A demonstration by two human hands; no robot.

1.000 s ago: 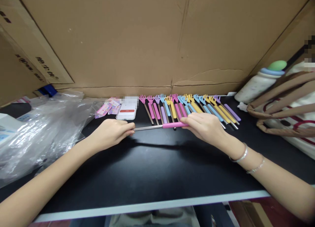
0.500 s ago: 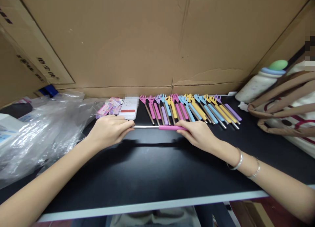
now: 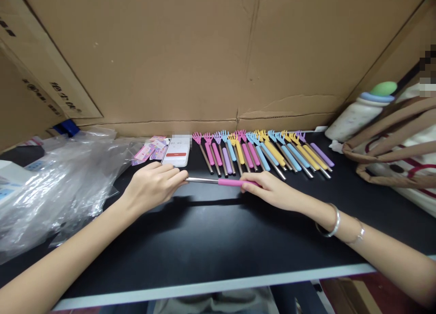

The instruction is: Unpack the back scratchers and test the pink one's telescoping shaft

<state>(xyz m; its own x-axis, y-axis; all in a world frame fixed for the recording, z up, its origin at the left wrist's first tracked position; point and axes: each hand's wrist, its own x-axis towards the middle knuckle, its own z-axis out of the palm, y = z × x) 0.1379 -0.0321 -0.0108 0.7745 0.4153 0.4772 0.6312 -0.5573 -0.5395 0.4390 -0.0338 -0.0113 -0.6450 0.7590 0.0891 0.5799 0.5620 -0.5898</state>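
Observation:
A back scratcher point(image 3: 229, 182) with a pink grip and a thin metal rod stretches between my hands, just above the black table. My left hand point(image 3: 155, 184) is closed on the rod's end, and any claw there is hidden by the fingers. On the pink grip, my right hand point(image 3: 269, 187) is closed with the thumb along it. Behind them lies a row of back scratchers in pink, purple, blue and yellow, with small claw heads pointing away, among them a yellow one point(image 3: 274, 153) and a purple one point(image 3: 322, 154).
Clear plastic bags point(image 3: 75, 178) are heaped at the left. Pink and purple cards point(image 3: 150, 149) lie beside a phone point(image 3: 176, 150) showing a timer. At the right are a white bottle point(image 3: 354, 116) and a bag with brown straps point(image 3: 384, 182). A cardboard wall point(image 3: 177, 60) stands behind.
The back scratcher has tilted slightly, its pink end now lower. My right hand has shifted a little left and down, while my left hand has barely moved.

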